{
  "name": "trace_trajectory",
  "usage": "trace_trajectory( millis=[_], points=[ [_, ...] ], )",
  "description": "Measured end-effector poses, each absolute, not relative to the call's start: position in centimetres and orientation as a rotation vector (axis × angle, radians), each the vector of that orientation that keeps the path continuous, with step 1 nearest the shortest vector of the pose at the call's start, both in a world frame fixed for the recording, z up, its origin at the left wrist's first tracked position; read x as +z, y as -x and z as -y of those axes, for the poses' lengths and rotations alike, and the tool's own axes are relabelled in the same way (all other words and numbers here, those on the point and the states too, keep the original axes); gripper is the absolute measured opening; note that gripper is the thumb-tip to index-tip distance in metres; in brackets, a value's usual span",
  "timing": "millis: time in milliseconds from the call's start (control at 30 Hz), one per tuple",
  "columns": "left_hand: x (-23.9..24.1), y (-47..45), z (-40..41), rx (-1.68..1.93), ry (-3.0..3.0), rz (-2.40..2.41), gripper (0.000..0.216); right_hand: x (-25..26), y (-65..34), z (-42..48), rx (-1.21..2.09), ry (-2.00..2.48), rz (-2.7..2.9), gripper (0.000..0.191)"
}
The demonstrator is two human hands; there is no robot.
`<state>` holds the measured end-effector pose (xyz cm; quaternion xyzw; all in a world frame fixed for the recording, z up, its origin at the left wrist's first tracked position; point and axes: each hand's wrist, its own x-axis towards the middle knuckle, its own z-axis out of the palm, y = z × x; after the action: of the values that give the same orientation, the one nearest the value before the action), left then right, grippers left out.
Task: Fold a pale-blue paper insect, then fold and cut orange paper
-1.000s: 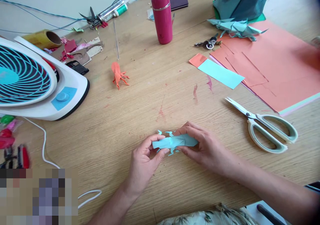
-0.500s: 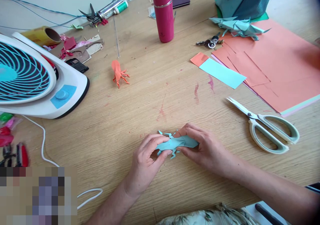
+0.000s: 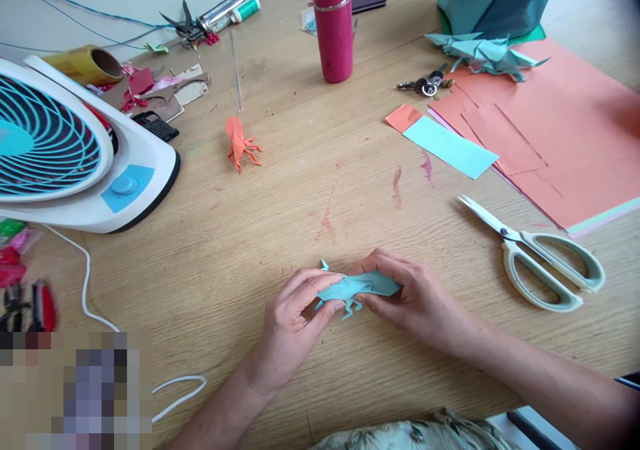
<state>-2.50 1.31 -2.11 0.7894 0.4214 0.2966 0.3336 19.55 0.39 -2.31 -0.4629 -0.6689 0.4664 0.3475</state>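
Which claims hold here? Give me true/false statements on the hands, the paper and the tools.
1. The left hand and right hand both pinch the blue paper insect. True.
2. The scissors are in the right hand. False: they lie untouched on the table, to the right of both hands.
3. An orange paper insect lies on the table beyond the hands. True.
4. The pink bottle lies on its side. False: it stands upright.
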Motion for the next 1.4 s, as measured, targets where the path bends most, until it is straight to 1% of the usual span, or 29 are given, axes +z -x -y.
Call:
trace_trajectory(
  millis=[100, 267, 467, 733, 967, 1400],
  points=[
    [-2.08, 2.31, -1.2, 0.804, -2.033, -1.133, 0.032, -2.36, -19.53, -0.42, 1.212, 1.207, 1.739, 0.021],
    [-1.99, 1.93, -0.91, 0.817, -2.064, -1.184, 0.023, -2.27, -19.4, -0.41, 1.159, 1.179, 1.759, 0.016],
    [-1.92, 1.8, -0.93, 0.833, -2.111, -1.195, 0.029, -2.08, -19.33, -0.37, 1.158, 1.161, 1.768, 0.022],
    [-2.08, 1.84, -0.89, 0.868, -2.117, -1.171, 0.031, -1.99, -19.11, -0.13, 1.146, 1.154, 1.755, 0.019],
    [-1.89, 1.66, -0.74, 0.925, -2.112, -1.174, 0.028, -2.0, -18.96, -0.1, 1.118, 1.15, 1.744, 0.018],
    [-1.56, 2.13, -1.15, 0.879, -2.16, -1.075, 0.03, -1.98, -18.75, -0.03, 1.077, 1.185, 1.718, 0.016]
  ],
)
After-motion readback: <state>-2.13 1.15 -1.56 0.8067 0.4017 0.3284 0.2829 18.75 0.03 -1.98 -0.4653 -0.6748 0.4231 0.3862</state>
